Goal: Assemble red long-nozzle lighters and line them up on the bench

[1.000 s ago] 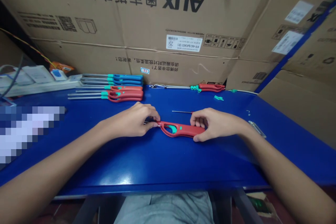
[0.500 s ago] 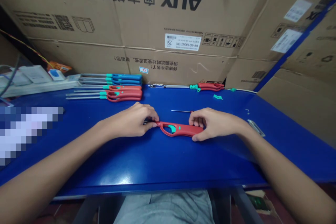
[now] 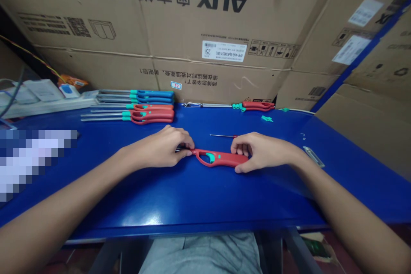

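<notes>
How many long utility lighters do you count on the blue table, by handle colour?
Blue-handled lighters in the row: 3
Red-handled lighters in the row: 3
Red-handled lighter at front centre: 1
Red-handled lighter at back right: 1
Total: 8

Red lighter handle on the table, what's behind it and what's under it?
Behind the red lighter handle, a thin metal rod lies apart from it on the blue table. Whatever is under the handle is covered, and the left hand and right hand hide its ends.
</notes>
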A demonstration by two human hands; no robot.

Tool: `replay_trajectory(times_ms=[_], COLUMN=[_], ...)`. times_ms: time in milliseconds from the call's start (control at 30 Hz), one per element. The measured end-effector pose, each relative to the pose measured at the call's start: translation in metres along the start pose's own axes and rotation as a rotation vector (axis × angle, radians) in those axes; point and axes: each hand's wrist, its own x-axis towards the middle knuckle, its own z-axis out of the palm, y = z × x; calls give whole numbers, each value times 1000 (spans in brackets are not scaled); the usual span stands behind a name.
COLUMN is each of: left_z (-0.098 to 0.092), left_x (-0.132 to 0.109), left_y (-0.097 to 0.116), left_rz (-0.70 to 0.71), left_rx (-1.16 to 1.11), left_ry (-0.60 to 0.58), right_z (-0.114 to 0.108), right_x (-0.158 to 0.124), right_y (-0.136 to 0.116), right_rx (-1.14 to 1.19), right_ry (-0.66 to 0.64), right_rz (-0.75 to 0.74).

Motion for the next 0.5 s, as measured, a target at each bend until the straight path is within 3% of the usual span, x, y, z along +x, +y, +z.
replay_trajectory(times_ms=[500], left_z=[2], left_x=[0], left_y=[-3], left_rz=[-17], left_rx=[-19], left_ry=[-14], right_z=[1], right_x=[2], right_y=[1], right_rx=[-20], right_ry=[-23], right_rz=[-5])
